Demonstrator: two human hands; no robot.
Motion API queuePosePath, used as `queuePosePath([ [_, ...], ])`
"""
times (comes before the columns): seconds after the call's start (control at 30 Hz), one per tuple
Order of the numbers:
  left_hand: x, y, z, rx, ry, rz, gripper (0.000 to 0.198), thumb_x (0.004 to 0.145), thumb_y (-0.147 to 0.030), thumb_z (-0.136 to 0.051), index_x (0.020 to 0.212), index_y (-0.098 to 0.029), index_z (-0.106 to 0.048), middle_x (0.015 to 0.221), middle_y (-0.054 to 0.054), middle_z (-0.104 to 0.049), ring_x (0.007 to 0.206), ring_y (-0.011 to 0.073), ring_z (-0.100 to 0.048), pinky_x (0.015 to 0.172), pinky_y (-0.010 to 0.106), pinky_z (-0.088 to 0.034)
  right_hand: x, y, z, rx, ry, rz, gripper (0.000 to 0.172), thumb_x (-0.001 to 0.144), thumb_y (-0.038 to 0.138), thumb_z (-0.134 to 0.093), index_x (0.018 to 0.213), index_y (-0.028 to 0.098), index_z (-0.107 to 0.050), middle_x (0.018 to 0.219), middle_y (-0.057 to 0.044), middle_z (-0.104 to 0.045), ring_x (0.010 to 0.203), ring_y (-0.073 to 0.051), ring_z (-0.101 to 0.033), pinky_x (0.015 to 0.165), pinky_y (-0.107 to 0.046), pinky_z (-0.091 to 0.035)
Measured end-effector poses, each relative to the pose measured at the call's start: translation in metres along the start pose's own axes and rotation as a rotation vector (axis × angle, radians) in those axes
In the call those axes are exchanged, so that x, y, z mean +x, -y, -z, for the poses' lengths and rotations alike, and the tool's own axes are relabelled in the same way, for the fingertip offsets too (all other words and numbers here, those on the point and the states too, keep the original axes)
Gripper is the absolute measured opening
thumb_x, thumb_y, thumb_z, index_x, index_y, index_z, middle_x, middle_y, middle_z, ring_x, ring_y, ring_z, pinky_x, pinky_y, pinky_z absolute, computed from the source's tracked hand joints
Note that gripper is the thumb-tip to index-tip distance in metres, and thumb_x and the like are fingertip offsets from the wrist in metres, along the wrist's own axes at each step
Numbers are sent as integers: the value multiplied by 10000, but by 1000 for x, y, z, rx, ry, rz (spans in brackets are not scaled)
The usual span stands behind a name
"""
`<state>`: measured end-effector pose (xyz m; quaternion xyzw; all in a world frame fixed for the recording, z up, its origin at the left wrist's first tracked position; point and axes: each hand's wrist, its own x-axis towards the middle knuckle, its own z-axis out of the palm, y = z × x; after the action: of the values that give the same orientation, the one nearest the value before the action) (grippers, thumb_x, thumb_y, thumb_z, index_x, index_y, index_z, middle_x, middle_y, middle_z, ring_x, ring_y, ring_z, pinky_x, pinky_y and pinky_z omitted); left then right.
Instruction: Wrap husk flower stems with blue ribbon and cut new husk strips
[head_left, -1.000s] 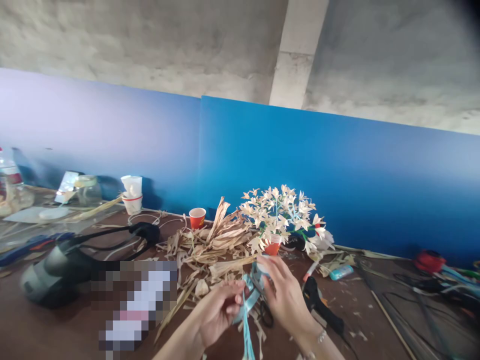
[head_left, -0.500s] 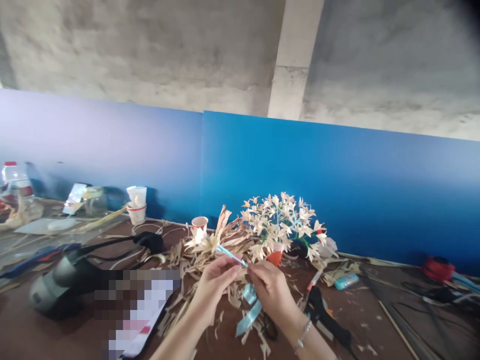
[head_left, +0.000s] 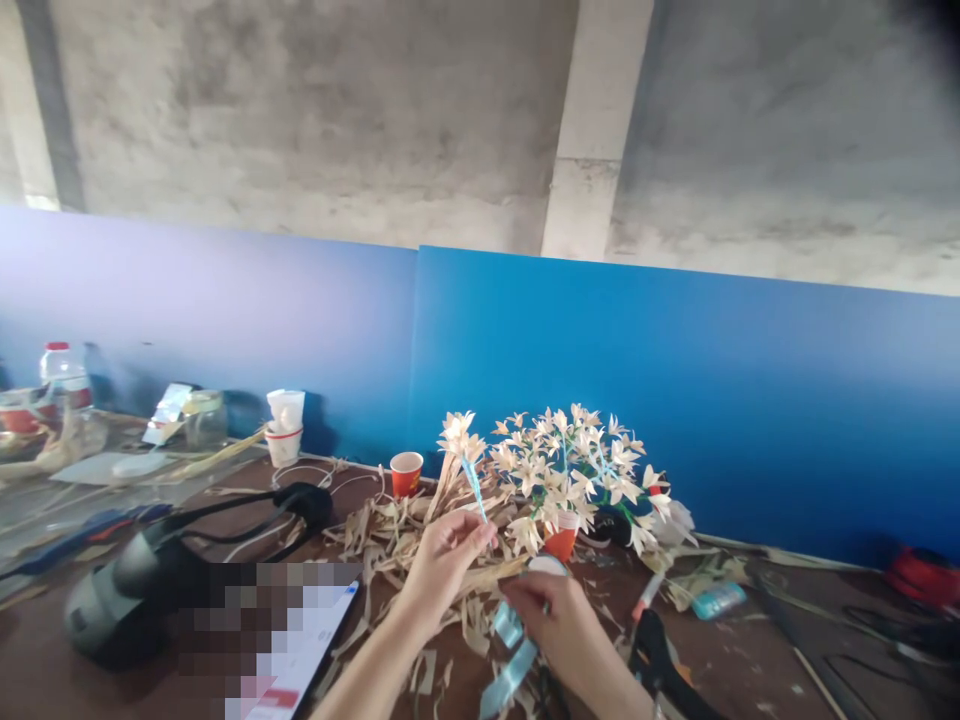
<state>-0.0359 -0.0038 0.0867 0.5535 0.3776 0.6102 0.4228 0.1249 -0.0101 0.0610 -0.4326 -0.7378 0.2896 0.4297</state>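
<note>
My left hand (head_left: pixel 446 560) pinches the lower end of a stem wrapped in light blue ribbon. The stem stands nearly upright and carries a cream artificial flower (head_left: pixel 460 437) with pointed petals. To its right, my right hand (head_left: pixel 559 625) is lower, its fingertips drawn together; whatever they hold, if anything, is hidden. Loops of shiny light blue ribbon (head_left: pixel 510 680) show just below and left of those fingers. A round white object (head_left: pixel 547 565) lies partly behind that hand. Beyond both hands, a bunch of similar cream flowers (head_left: pixel 574 455) stands in an orange-red cup (head_left: pixel 561 540).
Dry husk strips (head_left: pixel 382 525) litter the brown table. At left are a black-and-grey device with a strap (head_left: pixel 124 600) and a partly blurred phone (head_left: pixel 307 640). A red paper cup (head_left: pixel 406 474) stands behind. On the right lie a black glue gun (head_left: pixel 664 665) and a turquoise packet (head_left: pixel 718 601).
My left hand has tipped the flower from leaning left to nearly upright. My right hand has left the stem's end and moved down. The view has shifted slightly.
</note>
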Motion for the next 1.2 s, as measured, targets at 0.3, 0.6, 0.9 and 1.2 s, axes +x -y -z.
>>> queuePosePath([
  [0.3,10,19,-16,-213,301,161,230,683,-347,-647,658,-128,-582,538,-24,-495,430,45,-350,436,185,-249,21,35,26,373,-223,-137,309,718,420,-587,838,137,-619,582,14,-538,437,-69,-380,414,-192,-303],
  [0.6,30,-23,-8,221,410,102,232,674,-395,-617,693,-168,-658,638,11,-607,579,123,-498,541,223,-353,20,25,19,417,-236,-91,276,696,397,-623,604,138,-597,527,22,-498,452,-71,-399,426,-193,-297],
  [0.9,30,-17,-28,29,63,45,200,656,-344,-647,678,-155,-584,626,-13,-542,598,108,-480,564,207,-356,20,16,8,540,-66,-215,297,650,398,-666,559,128,-583,445,16,-532,349,-53,-423,363,-168,-278],
  [1.2,34,-4,-36,-156,46,53,191,695,-317,-619,657,-165,-509,583,-20,-545,563,102,-512,563,210,-398,23,14,3,671,-215,-289,271,633,374,-694,597,124,-594,479,6,-571,381,-56,-464,405,-163,-355],
])
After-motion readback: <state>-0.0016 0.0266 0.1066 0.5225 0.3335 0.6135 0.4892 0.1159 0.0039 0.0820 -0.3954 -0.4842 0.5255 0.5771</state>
